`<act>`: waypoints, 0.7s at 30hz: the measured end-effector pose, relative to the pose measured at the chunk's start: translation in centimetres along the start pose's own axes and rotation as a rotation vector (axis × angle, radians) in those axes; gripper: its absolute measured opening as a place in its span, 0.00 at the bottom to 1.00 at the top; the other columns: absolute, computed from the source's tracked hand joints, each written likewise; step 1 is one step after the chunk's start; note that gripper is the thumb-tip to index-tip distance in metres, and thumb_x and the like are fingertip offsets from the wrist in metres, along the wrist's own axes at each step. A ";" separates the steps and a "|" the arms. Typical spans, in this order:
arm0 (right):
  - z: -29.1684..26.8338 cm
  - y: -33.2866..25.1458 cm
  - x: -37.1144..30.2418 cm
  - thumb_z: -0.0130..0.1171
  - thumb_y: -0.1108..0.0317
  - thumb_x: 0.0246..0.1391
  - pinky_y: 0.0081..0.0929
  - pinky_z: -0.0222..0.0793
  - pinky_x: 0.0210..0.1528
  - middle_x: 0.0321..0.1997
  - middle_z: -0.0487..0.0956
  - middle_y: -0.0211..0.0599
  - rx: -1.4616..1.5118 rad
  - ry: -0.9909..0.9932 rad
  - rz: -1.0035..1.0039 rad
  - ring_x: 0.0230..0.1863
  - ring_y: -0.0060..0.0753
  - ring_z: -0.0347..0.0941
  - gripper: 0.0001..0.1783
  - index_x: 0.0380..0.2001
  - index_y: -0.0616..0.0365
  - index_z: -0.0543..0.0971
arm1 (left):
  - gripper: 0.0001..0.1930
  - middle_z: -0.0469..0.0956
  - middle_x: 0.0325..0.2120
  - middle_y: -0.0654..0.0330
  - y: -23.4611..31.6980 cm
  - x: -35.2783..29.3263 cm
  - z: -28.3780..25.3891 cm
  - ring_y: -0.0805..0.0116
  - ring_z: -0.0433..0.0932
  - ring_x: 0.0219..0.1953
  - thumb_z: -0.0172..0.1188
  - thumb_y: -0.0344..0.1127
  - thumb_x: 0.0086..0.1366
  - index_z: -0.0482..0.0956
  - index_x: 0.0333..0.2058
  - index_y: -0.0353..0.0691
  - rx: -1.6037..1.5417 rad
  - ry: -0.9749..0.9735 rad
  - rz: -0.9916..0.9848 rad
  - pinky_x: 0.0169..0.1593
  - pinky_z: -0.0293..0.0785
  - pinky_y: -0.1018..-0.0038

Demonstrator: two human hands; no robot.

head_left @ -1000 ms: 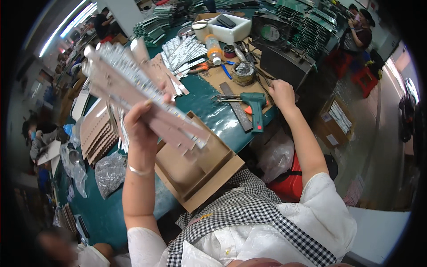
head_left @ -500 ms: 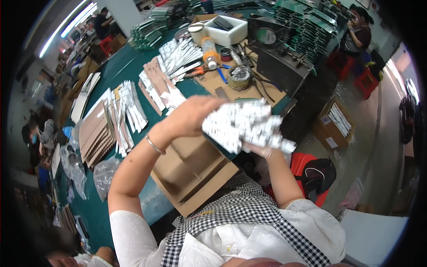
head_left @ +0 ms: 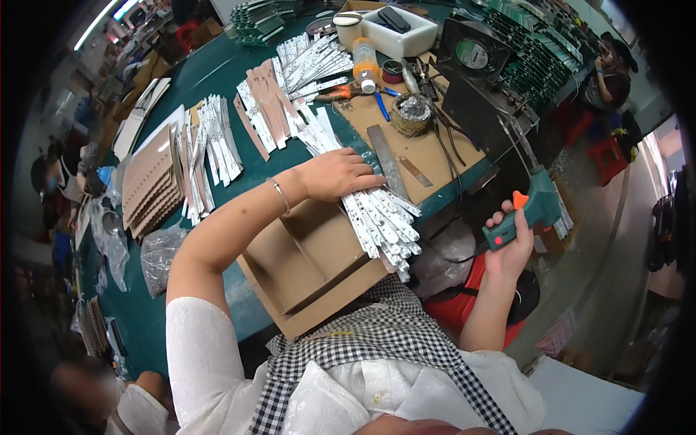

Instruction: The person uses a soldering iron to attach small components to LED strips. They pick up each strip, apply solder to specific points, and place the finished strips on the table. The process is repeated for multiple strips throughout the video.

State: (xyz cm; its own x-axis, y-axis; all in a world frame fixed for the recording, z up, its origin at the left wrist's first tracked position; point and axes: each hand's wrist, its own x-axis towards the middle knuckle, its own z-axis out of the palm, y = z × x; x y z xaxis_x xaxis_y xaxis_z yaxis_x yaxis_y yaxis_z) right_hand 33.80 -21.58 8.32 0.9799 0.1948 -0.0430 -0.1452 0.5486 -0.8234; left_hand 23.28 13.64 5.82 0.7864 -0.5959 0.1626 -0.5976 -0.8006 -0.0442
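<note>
My left hand (head_left: 337,175) lies palm down over a fanned bundle of white circuit-board strips (head_left: 382,226), fingers curled across it. The bundle slopes toward me at the table's edge, partly over the open cardboard box (head_left: 304,250). In my right hand (head_left: 512,243), off the table to the right, is a green soldering gun (head_left: 538,205) with an orange trigger, its metal tip pointing up and away. More white strips (head_left: 317,130) lie just beyond my left hand. Beside them a steel ruler-like bar (head_left: 388,161) rests on a brown board.
The brown board (head_left: 428,156) carries pliers (head_left: 449,138), a tin with silvery contents (head_left: 411,114) and an orange-labelled bottle (head_left: 365,64). A boxy fan (head_left: 471,54) stands at the right. Stacked brown strips (head_left: 152,185) and plastic bags (head_left: 163,254) lie left. A person sits far right.
The bundle of strips has come down from both raised hands to the table edge under my left hand. My right hand has left it, moved right and taken hold of the soldering gun.
</note>
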 end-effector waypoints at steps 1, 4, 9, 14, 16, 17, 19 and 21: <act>-0.7 0.1 -0.2 0.57 0.66 0.63 0.26 0.71 0.37 0.36 0.75 0.33 0.043 -0.042 0.022 0.34 0.27 0.72 0.25 0.61 0.64 0.69 | 0.21 0.79 0.40 0.60 0.0 0.5 -0.3 0.61 0.78 0.44 0.54 0.33 0.63 0.72 0.57 0.45 -0.069 -0.058 -0.028 0.53 0.70 0.64; -2.0 1.2 -0.5 0.61 0.76 0.55 0.27 0.71 0.35 0.33 0.70 0.33 0.021 -0.166 -0.093 0.30 0.26 0.68 0.35 0.66 0.60 0.62 | 0.21 0.78 0.41 0.59 -0.9 1.3 -0.3 0.60 0.77 0.45 0.54 0.32 0.63 0.73 0.56 0.44 -0.102 -0.127 -0.025 0.55 0.69 0.63; -1.7 8.3 -2.5 0.59 0.87 0.46 0.26 0.70 0.42 0.37 0.65 0.30 -0.468 -0.343 -0.452 0.36 0.25 0.68 0.47 0.68 0.63 0.51 | 0.19 0.77 0.43 0.56 -1.5 1.7 1.0 0.58 0.75 0.50 0.53 0.32 0.63 0.73 0.54 0.43 -0.108 -0.072 0.003 0.57 0.68 0.62; -3.1 11.5 -4.6 0.56 0.84 0.50 0.26 0.73 0.44 0.38 0.64 0.32 -0.541 -0.349 -0.329 0.38 0.28 0.72 0.44 0.68 0.67 0.47 | 0.18 0.76 0.43 0.55 -1.4 1.9 2.7 0.57 0.74 0.51 0.50 0.33 0.65 0.72 0.53 0.42 -0.103 0.000 -0.025 0.59 0.67 0.62; -4.1 11.8 -4.5 0.55 0.83 0.52 0.25 0.74 0.43 0.38 0.64 0.33 -0.556 -0.357 -0.348 0.38 0.29 0.73 0.43 0.67 0.69 0.47 | 0.17 0.76 0.43 0.55 -1.4 2.3 2.4 0.56 0.74 0.52 0.49 0.33 0.65 0.72 0.53 0.42 -0.087 -0.040 -0.036 0.59 0.67 0.62; -4.6 11.7 -4.3 0.55 0.82 0.53 0.25 0.75 0.43 0.38 0.64 0.33 -0.594 -0.383 -0.377 0.38 0.29 0.74 0.41 0.67 0.69 0.47 | 0.16 0.76 0.43 0.55 -1.6 2.1 2.9 0.56 0.74 0.52 0.48 0.34 0.66 0.72 0.53 0.43 -0.042 0.008 -0.019 0.59 0.68 0.62; -5.0 11.1 -3.9 0.55 0.81 0.55 0.27 0.75 0.47 0.38 0.64 0.33 -0.646 -0.413 -0.429 0.37 0.29 0.74 0.39 0.66 0.69 0.49 | 0.16 0.76 0.43 0.56 -1.7 2.6 3.2 0.57 0.75 0.51 0.48 0.34 0.67 0.72 0.53 0.43 -0.022 0.027 -0.047 0.59 0.68 0.63; -5.2 10.1 -3.6 0.55 0.80 0.56 0.39 0.63 0.65 0.38 0.65 0.32 -0.759 -0.475 -0.550 0.36 0.28 0.74 0.30 0.59 0.68 0.55 | 0.15 0.76 0.42 0.56 -1.6 3.3 3.8 0.57 0.75 0.50 0.49 0.34 0.67 0.72 0.52 0.44 -0.016 0.023 -0.076 0.58 0.68 0.63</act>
State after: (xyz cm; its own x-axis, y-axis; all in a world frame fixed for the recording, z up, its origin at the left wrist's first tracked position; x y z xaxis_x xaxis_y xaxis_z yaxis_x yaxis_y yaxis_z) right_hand 29.51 -21.00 -2.77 0.7064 0.4629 0.5354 0.5881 0.0369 -0.8079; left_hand 27.46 12.71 2.69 0.8260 -0.5316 0.1872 -0.5387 -0.8423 -0.0148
